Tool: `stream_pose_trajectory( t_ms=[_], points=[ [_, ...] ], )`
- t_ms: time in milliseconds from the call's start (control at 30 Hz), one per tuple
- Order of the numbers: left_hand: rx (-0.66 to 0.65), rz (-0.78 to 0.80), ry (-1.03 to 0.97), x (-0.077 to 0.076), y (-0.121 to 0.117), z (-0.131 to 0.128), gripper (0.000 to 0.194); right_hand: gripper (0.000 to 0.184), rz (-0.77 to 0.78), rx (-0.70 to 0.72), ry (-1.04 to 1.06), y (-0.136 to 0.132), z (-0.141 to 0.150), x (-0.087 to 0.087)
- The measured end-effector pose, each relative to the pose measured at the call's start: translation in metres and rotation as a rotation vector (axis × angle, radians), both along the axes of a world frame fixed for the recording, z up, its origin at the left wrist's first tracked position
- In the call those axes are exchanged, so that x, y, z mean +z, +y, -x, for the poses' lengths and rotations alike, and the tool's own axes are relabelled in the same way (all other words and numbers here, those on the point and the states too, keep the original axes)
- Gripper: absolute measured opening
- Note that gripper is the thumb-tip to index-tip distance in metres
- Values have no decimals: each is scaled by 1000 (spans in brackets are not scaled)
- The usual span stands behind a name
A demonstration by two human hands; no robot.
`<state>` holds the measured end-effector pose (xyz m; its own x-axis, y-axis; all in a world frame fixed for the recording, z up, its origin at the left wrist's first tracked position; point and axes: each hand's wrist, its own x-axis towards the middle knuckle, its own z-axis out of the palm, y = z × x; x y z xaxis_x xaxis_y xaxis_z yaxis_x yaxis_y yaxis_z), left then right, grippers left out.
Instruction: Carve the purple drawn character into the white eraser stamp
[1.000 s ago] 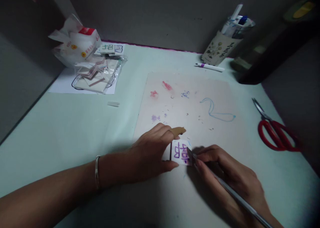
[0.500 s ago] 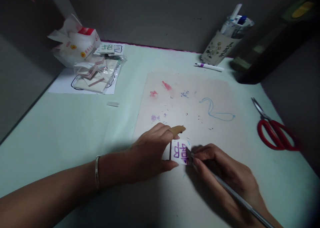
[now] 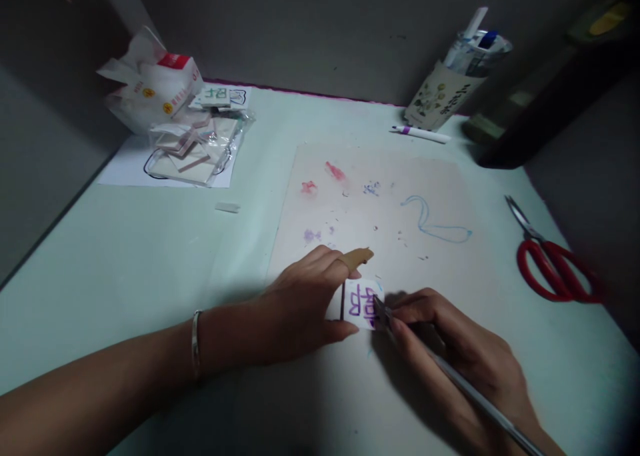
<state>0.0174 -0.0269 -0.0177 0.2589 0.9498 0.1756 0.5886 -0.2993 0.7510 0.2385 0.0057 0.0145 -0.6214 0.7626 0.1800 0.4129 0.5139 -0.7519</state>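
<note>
My left hand (image 3: 300, 303) pinches a small white block (image 3: 357, 303) with purple characters drawn on its top, holding it down on a beige cutting mat (image 3: 380, 209). A bandage wraps that hand's index fingertip. My right hand (image 3: 450, 349) grips a thin metal carving knife (image 3: 470, 396) like a pen, its tip touching the block's right edge.
Red-handled scissors (image 3: 550, 263) lie at the right. A white marker (image 3: 420, 134) and a pen holder (image 3: 450, 83) stand at the back. At the back left a plastic bag of blocks (image 3: 193, 149) and a red-and-white pack (image 3: 155, 83) rest on paper. A small white scrap (image 3: 227, 207) lies alone.
The knife tip has shifted slightly along the block's right edge. My left hand and the block stay where they were.
</note>
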Motion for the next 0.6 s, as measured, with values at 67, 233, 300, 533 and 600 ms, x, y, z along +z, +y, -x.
stream_pose_trajectory(
  t_ms=[67, 233, 300, 533, 600],
  points=[
    [-3, 1, 0, 0, 0, 0, 87, 6, 2, -9, 18, 0, -1, -1],
    [-7, -10, -5, 0, -1, 0, 86, 7, 6, -7, 2, 0, -1, 0],
    [-3, -7, -5, 0, -1, 0, 86, 7, 23, -17, -16, -1, 1, 2],
    [5, -8, 10, 2, -1, 0, 86, 8, 79, -24, -46, 0, 4, 6],
    [1, -8, 14, 1, 0, 0, 86, 10, 99, -40, -54, 0, 4, 6]
  ],
)
